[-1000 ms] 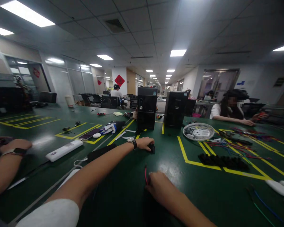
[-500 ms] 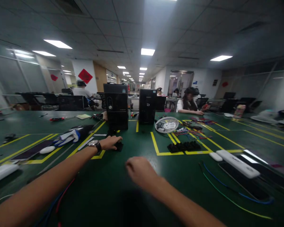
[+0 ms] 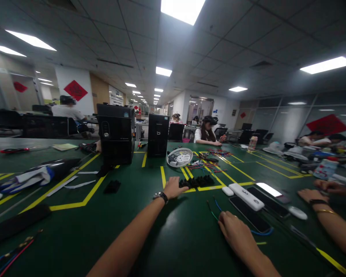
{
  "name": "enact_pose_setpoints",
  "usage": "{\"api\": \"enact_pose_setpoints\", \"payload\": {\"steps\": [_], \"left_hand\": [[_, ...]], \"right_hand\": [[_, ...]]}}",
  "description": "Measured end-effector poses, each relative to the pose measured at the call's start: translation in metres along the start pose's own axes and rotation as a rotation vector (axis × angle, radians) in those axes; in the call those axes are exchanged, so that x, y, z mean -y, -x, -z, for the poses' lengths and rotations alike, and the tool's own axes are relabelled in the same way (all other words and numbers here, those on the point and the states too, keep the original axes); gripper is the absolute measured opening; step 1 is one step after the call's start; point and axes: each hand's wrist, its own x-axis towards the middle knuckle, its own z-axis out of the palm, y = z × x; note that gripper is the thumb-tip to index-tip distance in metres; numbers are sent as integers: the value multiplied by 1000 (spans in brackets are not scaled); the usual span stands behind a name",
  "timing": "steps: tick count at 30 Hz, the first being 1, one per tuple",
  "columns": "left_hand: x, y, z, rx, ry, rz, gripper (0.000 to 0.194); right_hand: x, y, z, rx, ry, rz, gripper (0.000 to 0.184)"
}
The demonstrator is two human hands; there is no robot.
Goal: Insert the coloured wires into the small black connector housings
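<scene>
**Left hand at the row of black parts, right hand over the wires**

Left hand point(image 3: 173, 187): back up, wristwatch point(image 3: 160, 197) on the wrist, fingers extended forward and bent down at the left end of a row of small black parts point(image 3: 200, 181). Whether the fingertips pinch a part: cannot tell. The row lies on the green worktop point(image 3: 173, 246), along yellow tape point(image 3: 210, 188) and in front of a round white plastic basket point(image 3: 180, 163) with pieces in it. Loose coloured wires point(image 3: 210, 163) lie to the right of the basket.

Right hand point(image 3: 233, 229): palm down, fingers curled, over a blue wire point(image 3: 263, 233) and a green wire point(image 3: 212, 212). The wires emerge on both sides of the hand; grip hidden beneath it, so cannot tell whether it holds them. Just beyond: black phone point(image 3: 249, 214), white power strip point(image 3: 246, 196) and a small white rounded item point(image 3: 227, 191).

Left of the left hand, well apart from it: separate cluster of black parts point(image 3: 112, 186), inside a taped outline. Behind stand two black computer towers, the larger tower point(image 3: 117, 134) at left and the narrower tower point(image 3: 158, 135) at right.

Far left: red-handled screwdriver point(image 3: 15, 150), white-and-blue glove point(image 3: 34, 177) and, nearer, a bundle of red and blue wires point(image 3: 13, 254). At right, a co-worker's forearms point(image 3: 331, 219) reach in over the worktop edge.
</scene>
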Motion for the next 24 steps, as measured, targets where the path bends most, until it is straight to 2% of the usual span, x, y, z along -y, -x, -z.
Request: {"api": "enact_pose_setpoints", "payload": {"steps": [3,6,10,13,16,20,24], "left_hand": [[-7,3,-16,-49,0,18,47],[-3,23,-9,-136,141,-16,42],[0,67,10,-200,667,30,50],[1,107,24,-254,1128,159,59],[7,142,39,-348,1404,281,67],[16,170,56,-452,1540,323,76],[11,174,60,-471,1575,259,77]], "right_hand": [[3,-2,4,-11,-83,-39,18],[11,-10,12,-49,-254,-48,17],[44,-33,15,-198,-524,72,22],[86,-53,8,-331,-663,189,27],[132,-61,-5,-381,-736,304,30],[169,-48,-23,-343,-718,466,32],[172,-31,-30,-319,-651,608,35]]}}
